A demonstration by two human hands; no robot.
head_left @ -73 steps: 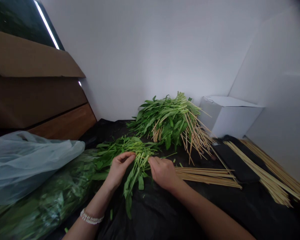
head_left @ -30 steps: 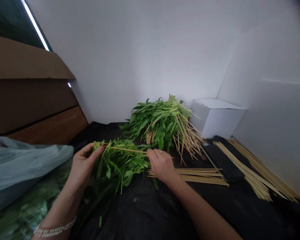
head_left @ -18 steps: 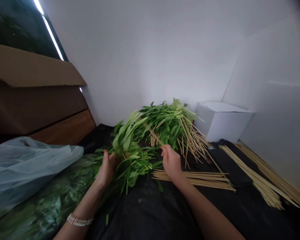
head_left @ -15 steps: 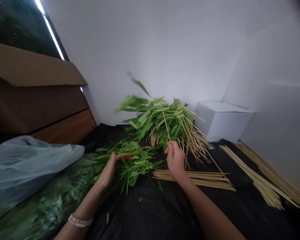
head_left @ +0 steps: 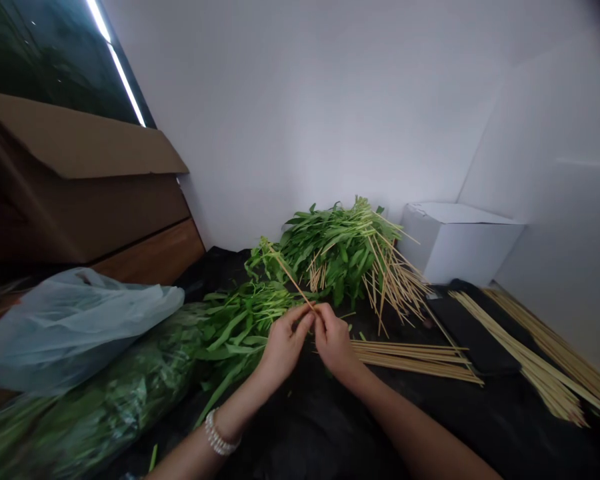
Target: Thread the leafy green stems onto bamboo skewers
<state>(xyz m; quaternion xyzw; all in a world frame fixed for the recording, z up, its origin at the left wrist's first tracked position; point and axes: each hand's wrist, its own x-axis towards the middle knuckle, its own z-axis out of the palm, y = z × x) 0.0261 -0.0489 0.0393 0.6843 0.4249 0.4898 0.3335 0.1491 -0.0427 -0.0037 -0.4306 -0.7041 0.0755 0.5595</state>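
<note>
Side by side at the centre, both of my hands are closed on the lower end of one thin wooden stick [head_left: 293,281]. My left hand [head_left: 286,339] pinches it from the left, and my right hand [head_left: 334,339] from the right. Green leafy stems are at the stick's upper left end. Loose greens [head_left: 240,320] lie on the black sheet beside my left hand. Behind my hands is a pile of leafy bundles [head_left: 340,240] with sticks [head_left: 395,273] poking out. Several bare sticks [head_left: 420,359] lie to the right of my right hand.
At the left are a cardboard box [head_left: 120,207], a pale plastic bag [head_left: 90,320] and greens in clear plastic [head_left: 130,393]. A white box [head_left: 460,240] stands at the back right. More long sticks [head_left: 525,360] lie near a dark flat object [head_left: 475,333]. Black sheeting [head_left: 310,427] covers the surface.
My left hand has moved right from the loose greens and closed on the stick. The stick now leans left, lower and nearer, with its greens beside the pile. My right hand has shifted slightly left.
</note>
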